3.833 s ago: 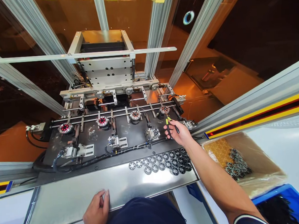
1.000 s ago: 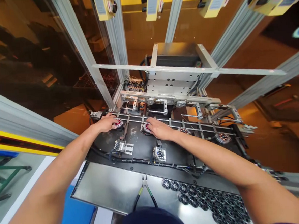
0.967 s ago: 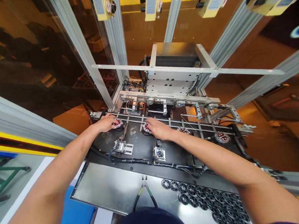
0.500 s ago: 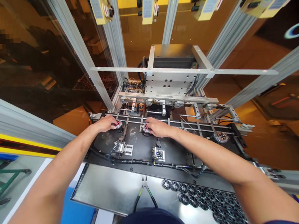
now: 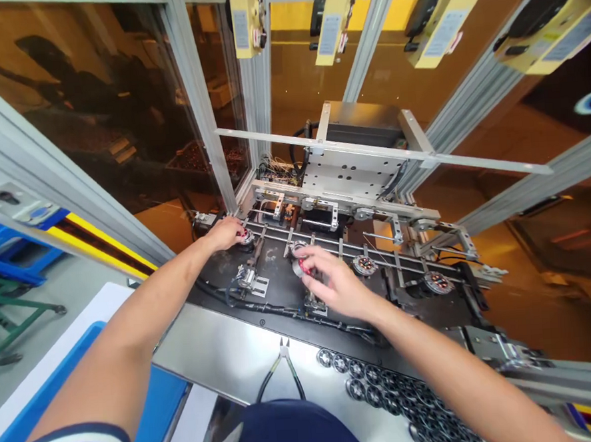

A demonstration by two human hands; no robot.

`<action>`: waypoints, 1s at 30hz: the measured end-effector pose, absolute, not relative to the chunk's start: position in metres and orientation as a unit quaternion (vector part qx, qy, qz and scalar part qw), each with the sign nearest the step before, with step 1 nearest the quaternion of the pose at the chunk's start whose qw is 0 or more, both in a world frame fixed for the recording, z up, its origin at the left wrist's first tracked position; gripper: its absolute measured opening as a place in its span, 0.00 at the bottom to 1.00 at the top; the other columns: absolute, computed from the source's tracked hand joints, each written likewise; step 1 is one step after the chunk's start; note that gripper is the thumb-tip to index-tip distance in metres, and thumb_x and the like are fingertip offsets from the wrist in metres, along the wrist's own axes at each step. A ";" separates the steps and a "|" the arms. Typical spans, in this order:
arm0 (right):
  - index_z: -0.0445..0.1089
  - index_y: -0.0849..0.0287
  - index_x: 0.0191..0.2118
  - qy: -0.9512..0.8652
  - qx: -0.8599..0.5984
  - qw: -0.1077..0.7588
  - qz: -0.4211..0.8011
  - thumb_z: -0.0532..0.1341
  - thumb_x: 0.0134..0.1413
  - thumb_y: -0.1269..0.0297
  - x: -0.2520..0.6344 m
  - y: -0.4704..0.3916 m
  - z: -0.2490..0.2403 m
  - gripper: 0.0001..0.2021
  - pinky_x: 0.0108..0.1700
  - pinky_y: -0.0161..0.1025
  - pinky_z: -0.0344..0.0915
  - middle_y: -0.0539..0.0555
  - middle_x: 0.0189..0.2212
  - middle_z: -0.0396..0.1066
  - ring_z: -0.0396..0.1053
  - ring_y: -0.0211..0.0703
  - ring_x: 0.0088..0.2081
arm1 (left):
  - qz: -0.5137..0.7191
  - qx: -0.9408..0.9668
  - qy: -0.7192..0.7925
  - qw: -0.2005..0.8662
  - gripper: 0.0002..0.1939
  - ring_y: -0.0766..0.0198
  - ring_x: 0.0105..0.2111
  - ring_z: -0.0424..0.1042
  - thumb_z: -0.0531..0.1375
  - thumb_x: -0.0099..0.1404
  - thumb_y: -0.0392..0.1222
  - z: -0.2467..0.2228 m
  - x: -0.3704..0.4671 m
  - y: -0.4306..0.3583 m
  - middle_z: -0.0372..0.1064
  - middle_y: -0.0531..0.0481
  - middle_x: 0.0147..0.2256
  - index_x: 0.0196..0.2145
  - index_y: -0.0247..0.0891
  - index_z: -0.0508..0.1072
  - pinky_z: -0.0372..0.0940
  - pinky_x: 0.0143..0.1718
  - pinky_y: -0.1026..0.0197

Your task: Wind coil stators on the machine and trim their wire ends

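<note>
At the far left station of the machine, my left hand (image 5: 226, 234) has its fingertips closed on a round stator (image 5: 247, 236) with a red face, which sits at its holder. My right hand (image 5: 339, 283) pinches another red-faced stator (image 5: 299, 268) between thumb and fingers, tilted and just in front of the second station's holder (image 5: 297, 247). Farther right, one stator with coppery segments (image 5: 365, 265) sits at the third station and a second such stator (image 5: 438, 283) at the fourth.
Several black ring-shaped cores (image 5: 372, 374) lie on the metal tray (image 5: 213, 343) near me, beside side cutters (image 5: 284, 358). Metal arms (image 5: 327, 209) and a long flat bar (image 5: 371, 151) cross behind the stations. Yellow units (image 5: 331, 29) hang above. A blue bin (image 5: 169, 395) stands lower left.
My right hand has drawn back toward me from the second holder with the stator in it. My left hand stays at the first station. The third station's stator has come into view.
</note>
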State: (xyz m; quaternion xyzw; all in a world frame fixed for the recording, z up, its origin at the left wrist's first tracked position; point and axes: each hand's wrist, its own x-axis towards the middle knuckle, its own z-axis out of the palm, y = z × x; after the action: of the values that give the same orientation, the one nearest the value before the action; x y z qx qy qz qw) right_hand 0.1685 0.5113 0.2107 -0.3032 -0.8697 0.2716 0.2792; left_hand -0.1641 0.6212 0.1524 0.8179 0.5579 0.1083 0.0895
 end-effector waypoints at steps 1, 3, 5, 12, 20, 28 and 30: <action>0.65 0.57 0.39 -0.859 -0.303 0.288 0.294 0.56 0.63 0.68 0.169 0.490 0.211 0.02 0.55 0.47 0.66 0.61 0.53 0.68 0.68 0.46 0.54 | 0.119 0.812 0.565 0.090 0.17 0.55 0.49 0.72 0.60 0.69 0.46 0.158 -0.162 0.620 0.70 0.42 0.53 0.52 0.37 0.71 0.69 0.50 0.45; 0.64 0.56 0.39 -0.838 -0.302 0.289 0.350 0.56 0.64 0.68 0.167 0.448 0.201 0.01 0.54 0.45 0.67 0.60 0.52 0.69 0.69 0.45 0.53 | 0.142 0.797 0.580 0.089 0.14 0.51 0.53 0.70 0.61 0.68 0.46 0.170 -0.160 0.609 0.69 0.41 0.54 0.47 0.36 0.74 0.65 0.55 0.42; 0.64 0.55 0.40 -0.839 -0.300 0.257 0.375 0.56 0.64 0.68 0.164 0.411 0.178 0.02 0.54 0.43 0.68 0.60 0.52 0.68 0.70 0.43 0.53 | 0.184 0.779 0.595 0.079 0.12 0.47 0.60 0.64 0.60 0.68 0.46 0.185 -0.162 0.582 0.65 0.40 0.59 0.42 0.35 0.76 0.58 0.61 0.40; 0.68 0.63 0.42 -0.901 -0.249 0.154 0.321 0.55 0.61 0.73 0.115 0.362 0.074 0.06 0.58 0.50 0.67 0.69 0.54 0.67 0.66 0.54 0.58 | 0.254 0.748 0.599 0.132 0.12 0.56 0.59 0.65 0.52 0.72 0.46 0.169 -0.170 0.390 0.63 0.41 0.59 0.42 0.37 0.71 0.61 0.61 0.52; 0.70 0.62 0.50 -0.950 -0.194 0.121 0.213 0.62 0.63 0.66 0.031 0.379 0.035 0.11 0.56 0.56 0.68 0.58 0.55 0.68 0.66 0.52 0.57 | 0.132 0.728 0.661 0.126 0.12 0.60 0.42 0.74 0.59 0.70 0.45 0.056 -0.167 0.307 0.73 0.45 0.46 0.47 0.36 0.73 0.72 0.44 0.51; 0.69 0.62 0.50 -0.956 -0.221 0.165 0.101 0.58 0.64 0.64 0.129 0.380 0.106 0.12 0.55 0.47 0.68 0.64 0.53 0.70 0.66 0.52 0.57 | 0.151 0.773 0.616 0.022 0.11 0.57 0.42 0.76 0.58 0.70 0.47 0.085 -0.164 0.316 0.75 0.45 0.43 0.40 0.37 0.75 0.73 0.44 0.49; 0.70 0.61 0.49 -0.945 -0.270 0.171 0.065 0.55 0.65 0.66 0.192 0.398 0.136 0.11 0.57 0.49 0.67 0.63 0.53 0.71 0.66 0.51 0.57 | 0.168 0.791 0.589 -0.008 0.14 0.51 0.41 0.76 0.55 0.71 0.49 0.112 -0.160 0.336 0.76 0.42 0.41 0.36 0.39 0.76 0.73 0.44 0.44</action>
State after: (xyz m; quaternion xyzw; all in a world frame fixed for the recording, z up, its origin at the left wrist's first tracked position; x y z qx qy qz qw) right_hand 0.1925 0.3983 0.1363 -0.2705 -0.9451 0.0649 0.1713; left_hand -0.1598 0.3357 0.1122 0.7908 0.5886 0.1679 -0.0076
